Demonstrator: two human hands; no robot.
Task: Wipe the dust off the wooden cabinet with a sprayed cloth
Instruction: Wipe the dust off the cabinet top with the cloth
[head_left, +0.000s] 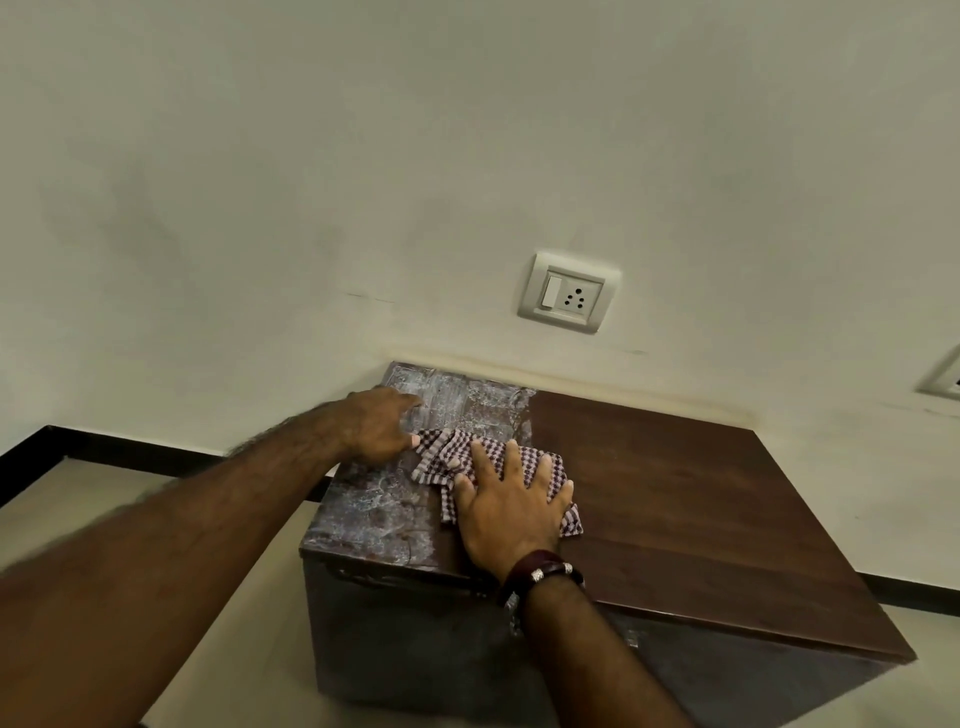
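Note:
A low dark wooden cabinet (675, 499) stands against the wall. The left third of its top is grey-white with dust; the rest is dark brown and clean. A maroon-and-white checked cloth (447, 457) lies crumpled at the border between the two. My right hand (511, 506) presses flat on the cloth with fingers spread; a dark bracelet sits on that wrist. My left hand (379, 426) rests on the dusty part near the far left corner, its thumb touching the cloth's left edge.
A white switch-and-socket plate (569, 292) is on the wall above the cabinet. Another plate (943, 376) shows at the right edge. Black skirting (130, 451) runs along the wall's foot over a beige tiled floor (249, 613).

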